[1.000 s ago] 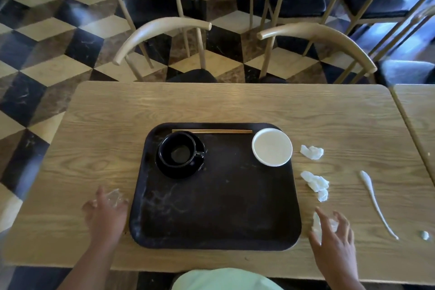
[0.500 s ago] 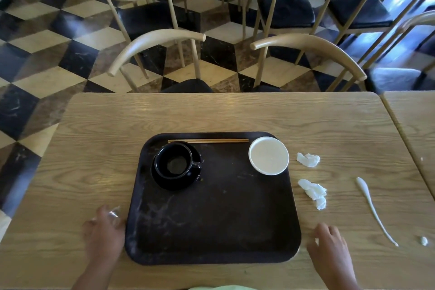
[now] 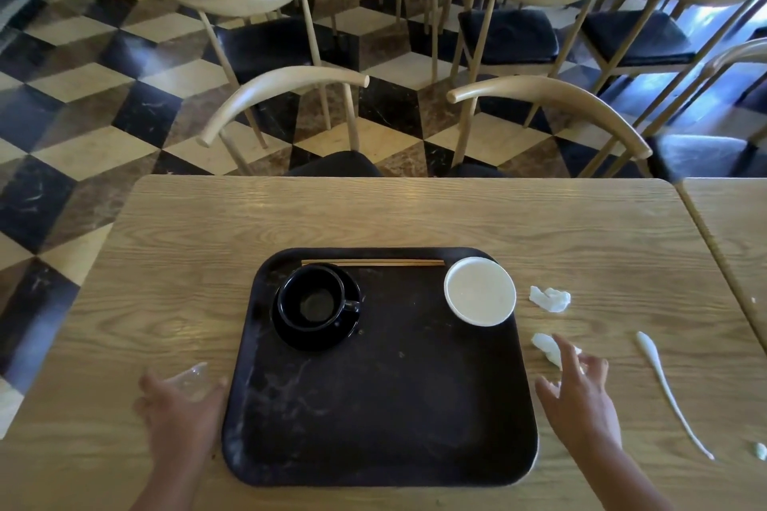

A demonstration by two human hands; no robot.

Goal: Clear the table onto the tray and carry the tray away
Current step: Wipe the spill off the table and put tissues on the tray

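A dark tray (image 3: 373, 419) lies on the wooden table (image 3: 174, 261). On it are a black cup on a saucer (image 3: 315, 303), a pair of chopsticks (image 3: 373, 263) along the far rim, and a white bowl (image 3: 480, 290). My left hand (image 3: 182, 411) is left of the tray, its fingers curled around a clear plastic wrapper (image 3: 193, 380). My right hand (image 3: 581, 398) is right of the tray with its fingers spread, the fingertips on a crumpled tissue (image 3: 547, 346). Another tissue (image 3: 550, 298) lies farther back.
A long twisted white paper strip (image 3: 664, 382) and a small white scrap (image 3: 760, 450) lie at the table's right. A second table (image 3: 738, 228) adjoins on the right. Two wooden chairs (image 3: 282, 91) (image 3: 552, 95) stand at the far edge.
My right hand has moved forward from the near table edge onto the middle tissue. The tissue that lay under it earlier is out of sight. My left hand stays on the clear wrapper.
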